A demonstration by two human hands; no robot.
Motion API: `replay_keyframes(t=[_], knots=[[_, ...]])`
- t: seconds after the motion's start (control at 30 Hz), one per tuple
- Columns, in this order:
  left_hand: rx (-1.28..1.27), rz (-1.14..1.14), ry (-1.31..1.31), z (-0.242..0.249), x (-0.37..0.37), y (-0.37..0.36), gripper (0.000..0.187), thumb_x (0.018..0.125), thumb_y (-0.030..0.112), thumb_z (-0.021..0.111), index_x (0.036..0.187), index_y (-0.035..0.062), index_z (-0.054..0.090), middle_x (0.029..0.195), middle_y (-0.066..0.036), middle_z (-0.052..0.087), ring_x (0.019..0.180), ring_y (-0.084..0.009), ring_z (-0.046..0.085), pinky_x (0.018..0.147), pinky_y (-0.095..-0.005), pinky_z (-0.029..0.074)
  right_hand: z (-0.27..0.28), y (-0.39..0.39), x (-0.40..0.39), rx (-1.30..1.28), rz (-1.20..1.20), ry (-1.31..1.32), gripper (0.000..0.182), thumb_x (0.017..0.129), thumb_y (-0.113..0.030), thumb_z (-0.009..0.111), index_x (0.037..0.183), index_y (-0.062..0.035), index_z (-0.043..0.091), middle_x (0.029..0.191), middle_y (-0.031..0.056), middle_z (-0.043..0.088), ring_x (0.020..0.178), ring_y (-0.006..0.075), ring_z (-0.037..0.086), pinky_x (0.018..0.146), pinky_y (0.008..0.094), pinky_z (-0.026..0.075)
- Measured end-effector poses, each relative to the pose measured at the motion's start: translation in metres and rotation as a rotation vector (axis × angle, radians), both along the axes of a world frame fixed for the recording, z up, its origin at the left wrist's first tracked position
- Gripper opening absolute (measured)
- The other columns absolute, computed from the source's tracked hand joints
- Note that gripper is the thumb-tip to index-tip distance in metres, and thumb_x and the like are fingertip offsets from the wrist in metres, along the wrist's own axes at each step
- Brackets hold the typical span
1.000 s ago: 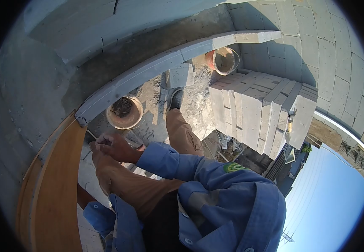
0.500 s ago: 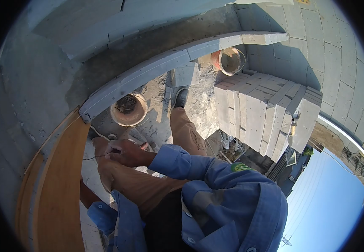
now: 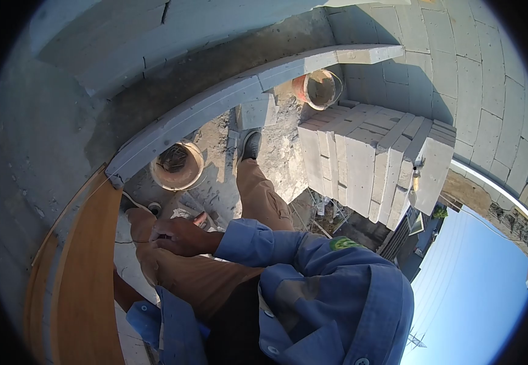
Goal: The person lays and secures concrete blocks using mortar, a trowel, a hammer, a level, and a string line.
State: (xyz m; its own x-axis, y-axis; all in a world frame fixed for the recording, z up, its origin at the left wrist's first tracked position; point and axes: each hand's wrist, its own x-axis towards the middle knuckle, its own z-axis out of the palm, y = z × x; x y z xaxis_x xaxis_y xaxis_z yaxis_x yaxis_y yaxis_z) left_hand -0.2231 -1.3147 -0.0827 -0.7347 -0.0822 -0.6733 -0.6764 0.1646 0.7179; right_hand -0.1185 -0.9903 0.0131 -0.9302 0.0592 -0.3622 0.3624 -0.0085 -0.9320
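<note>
My right hand [image 3: 181, 237] is closed over my thigh, its fingers pinched on a thin dark string or wire [image 3: 124, 242] that runs left toward a wooden board [image 3: 87, 274]. My left forearm [image 3: 127, 289] passes behind that board, which hides my left hand. Beyond my knee a low row of grey blocks [image 3: 233, 94] curves across, with a thin pale line along it. A round bucket [image 3: 178, 176] with dark contents stands beside the row. Near my right hand a reddish object [image 3: 200, 219], too small to name, lies on the floor.
A tall stack of grey blocks [image 3: 355, 173] stands to the right, with a wooden-handled tool [image 3: 416, 179] on it. Farther off are an orange-red bucket [image 3: 318, 90] and a loose block [image 3: 256, 112]. A block wall [image 3: 465, 79] rises behind. Debris covers the floor.
The view has shifted slightly, moving the surroundings left. My right hand has come a little nearer my body, still pinching the thin string or wire. My left hand stays hidden.
</note>
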Motion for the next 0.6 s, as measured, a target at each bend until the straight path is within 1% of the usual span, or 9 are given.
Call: replay_keyframes(t=[0.1,0.2,0.43,0.6], knots=[[0.003,-0.011,0.006,-0.001,-0.003,0.000,0.048,0.102,0.030,0.050,0.140,0.0007,0.045,0.144,-0.014,0.048,0.133,-0.0294,0.043,0.115,-0.0398,0.031,0.002,0.003,-0.001,-0.033,0.017,-0.031,0.020,0.090,-0.021,0.063,0.098,-0.0034,0.065,0.091,0.0149,0.066,0.083,0.0327,0.066,0.073,0.0432,0.050],[0.000,-0.019,0.011,-0.002,-0.004,0.000,0.048,0.102,0.030,0.050,0.140,0.0007,0.045,0.143,-0.014,0.048,0.133,-0.0294,0.043,0.115,-0.0399,0.031,-0.001,0.000,0.001,0.003,0.001,-0.006,0.020,0.090,-0.022,0.063,0.098,-0.0032,0.065,0.092,0.0153,0.066,0.083,0.0329,0.066,0.073,0.0433,0.050],[0.000,-0.034,0.013,0.001,-0.006,-0.002,0.048,0.102,0.030,0.051,0.140,0.0008,0.046,0.143,-0.014,0.048,0.133,-0.0295,0.044,0.115,-0.0401,0.031,-0.004,-0.001,0.004,-0.024,0.003,-0.035,0.020,0.089,-0.021,0.063,0.099,-0.0032,0.065,0.091,0.0152,0.065,0.084,0.0337,0.066,0.075,0.0438,0.050],[-0.002,-0.047,0.024,-0.001,-0.011,0.000,0.048,0.102,0.030,0.051,0.139,0.0008,0.046,0.143,-0.014,0.049,0.133,-0.0295,0.044,0.115,-0.0403,0.031,-0.004,0.001,0.001,-0.026,-0.008,0.013,0.018,0.088,-0.019,0.063,0.097,-0.0032,0.065,0.091,0.0151,0.065,0.084,0.0337,0.066,0.074,0.0435,0.051]])
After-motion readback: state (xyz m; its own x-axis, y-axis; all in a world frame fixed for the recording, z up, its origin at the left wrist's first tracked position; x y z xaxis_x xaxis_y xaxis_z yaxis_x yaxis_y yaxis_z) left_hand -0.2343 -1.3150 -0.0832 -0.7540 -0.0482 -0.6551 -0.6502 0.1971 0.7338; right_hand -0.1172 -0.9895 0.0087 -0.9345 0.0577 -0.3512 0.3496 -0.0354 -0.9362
